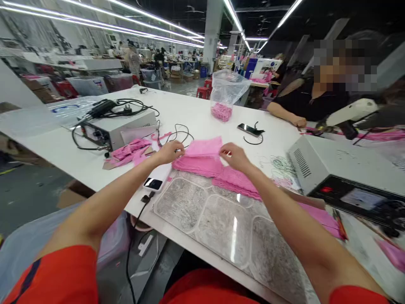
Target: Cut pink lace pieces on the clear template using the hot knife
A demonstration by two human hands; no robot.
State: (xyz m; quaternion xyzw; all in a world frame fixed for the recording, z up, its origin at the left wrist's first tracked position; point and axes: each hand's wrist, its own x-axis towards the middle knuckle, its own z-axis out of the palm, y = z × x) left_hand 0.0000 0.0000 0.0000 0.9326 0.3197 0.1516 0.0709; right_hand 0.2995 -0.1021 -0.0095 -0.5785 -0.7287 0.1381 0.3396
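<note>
Both hands (pixel 202 154) on pink stack (pixel 202 158), mid-table (pixel 196 109).

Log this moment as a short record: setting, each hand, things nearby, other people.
setting: long white table in a large workshop
left hand: on the left edge of the pink fabric stack
right hand: on the stack's right edge, pinching a piece
nearby: phone, clear plastic bag holding pink bits, grey machine, control box with cables
other people: one person seated across, arm on the table
</note>
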